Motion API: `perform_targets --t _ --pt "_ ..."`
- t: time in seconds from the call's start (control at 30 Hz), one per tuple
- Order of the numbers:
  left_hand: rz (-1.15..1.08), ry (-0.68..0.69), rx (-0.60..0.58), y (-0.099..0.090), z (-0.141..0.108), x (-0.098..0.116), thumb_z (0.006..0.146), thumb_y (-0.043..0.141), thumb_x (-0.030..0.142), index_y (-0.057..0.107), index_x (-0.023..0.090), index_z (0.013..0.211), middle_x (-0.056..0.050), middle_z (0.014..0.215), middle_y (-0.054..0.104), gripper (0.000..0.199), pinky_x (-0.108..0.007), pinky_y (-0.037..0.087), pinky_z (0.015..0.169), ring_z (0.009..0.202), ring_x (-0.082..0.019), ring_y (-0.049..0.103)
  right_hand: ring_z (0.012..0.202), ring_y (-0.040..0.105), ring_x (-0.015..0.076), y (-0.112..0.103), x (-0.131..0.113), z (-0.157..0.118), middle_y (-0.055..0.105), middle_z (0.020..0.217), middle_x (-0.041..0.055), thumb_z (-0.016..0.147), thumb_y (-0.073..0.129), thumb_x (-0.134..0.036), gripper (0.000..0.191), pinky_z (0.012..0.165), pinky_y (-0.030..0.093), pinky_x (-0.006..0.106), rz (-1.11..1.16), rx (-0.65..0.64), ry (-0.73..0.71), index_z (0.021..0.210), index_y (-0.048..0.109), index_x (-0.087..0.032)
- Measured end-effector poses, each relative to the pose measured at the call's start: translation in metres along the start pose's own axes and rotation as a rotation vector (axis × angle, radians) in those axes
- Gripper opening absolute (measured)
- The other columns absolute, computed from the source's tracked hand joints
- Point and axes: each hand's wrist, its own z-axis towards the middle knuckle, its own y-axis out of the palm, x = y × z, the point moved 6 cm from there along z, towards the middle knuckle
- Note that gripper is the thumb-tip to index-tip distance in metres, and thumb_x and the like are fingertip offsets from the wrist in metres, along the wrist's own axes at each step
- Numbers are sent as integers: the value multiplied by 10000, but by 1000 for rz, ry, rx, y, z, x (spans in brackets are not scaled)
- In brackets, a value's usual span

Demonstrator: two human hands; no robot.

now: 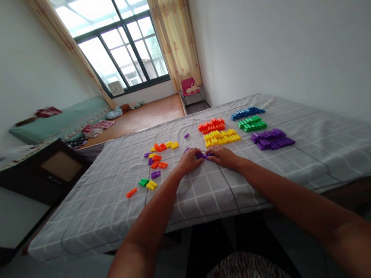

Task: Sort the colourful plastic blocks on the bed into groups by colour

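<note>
I see a bed (190, 195) under a grey checked sheet (113, 206). Taking its far side as twelve, orange pieces (211, 126) sit near one o'clock, yellow pieces (222, 138) just nearer. Blue pieces (247, 113) and green pieces (252, 124) lie around two, purple pieces (271, 139) toward three. Loose mixed-colour pieces (156, 158) scatter between eight and eleven.

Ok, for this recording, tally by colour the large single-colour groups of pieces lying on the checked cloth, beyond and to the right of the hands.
Orange group: 1
Yellow group: 1
Blue group: 1
Green group: 1
Purple group: 1
Total: 5
</note>
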Motion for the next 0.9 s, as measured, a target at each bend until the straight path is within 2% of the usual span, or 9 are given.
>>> perform_targets --t 0.1,0.2,0.27,0.37,0.53,0.6,0.73,0.83,0.9 --pt "-6 -35 96 1 -3 0 802 640 329 623 197 1055 -55 1048 684 285 -329 506 862 959 -192 629 991 629 232 -5 2 0 710 1016 92 865 620 -272 191 904 467 375 12 28 54 1021 691 -189" --pt "5 -24 97 2 -6 -1 812 626 343 629 194 1068 -57 1044 685 295 -336 504 858 952 -198 624 906 654 209 -17 6 -6 714 998 88 850 641 -276 188 827 501 336 52 44 133 1006 688 -181" --pt "13 -18 88 1 -7 -3 817 616 349 634 199 1069 -55 1036 683 293 -338 503 850 944 -200 622 835 664 186 -34 13 -17 715 980 79 847 646 -302 194 756 518 304 77 59 190 998 682 -184" --pt "14 -2 88 -1 -7 -4 822 604 354 634 206 1085 -52 1050 680 304 -338 501 845 947 -202 619 810 670 176 -78 29 -46 717 969 72 852 630 -329 199 708 528 283 74 121 245 987 679 -191" --pt "43 -23 93 0 -4 -5 815 606 377 631 222 1102 -46 1052 680 327 -349 493 867 978 -216 615 858 676 209 -171 74 -116 721 1010 69 850 607 -385 288 796 530 340 -91 266 399 1066 671 -206" --pt "47 -27 93 1 -2 -5 812 608 376 634 221 1097 -46 1036 681 326 -352 492 871 971 -218 617 884 674 229 -193 92 -139 718 1028 75 833 609 -387 289 796 534 359 -145 273 458 1050 677 -209" --pt "45 -26 102 0 0 -3 809 609 370 639 212 1088 -49 1010 682 322 -359 494 873 951 -216 622 1000 651 265 -193 110 -156 703 1095 82 789 617 -331 230 872 522 410 -170 183 445 972 692 -214" --pt "50 -33 113 -1 -2 -3 808 615 357 640 227 1082 -44 1017 679 304 -367 495 887 968 -217 622 1111 607 270 -184 109 -154 668 1188 73 772 635 -324 230 988 464 434 -184 181 378 975 689 -230" --pt "43 -39 125 -1 -3 -3 805 623 343 639 238 1078 -41 1031 671 293 -371 501 889 972 -214 624 1121 598 270 -182 104 -151 656 1209 76 772 646 -338 248 1001 452 432 -211 201 354 991 686 -229"
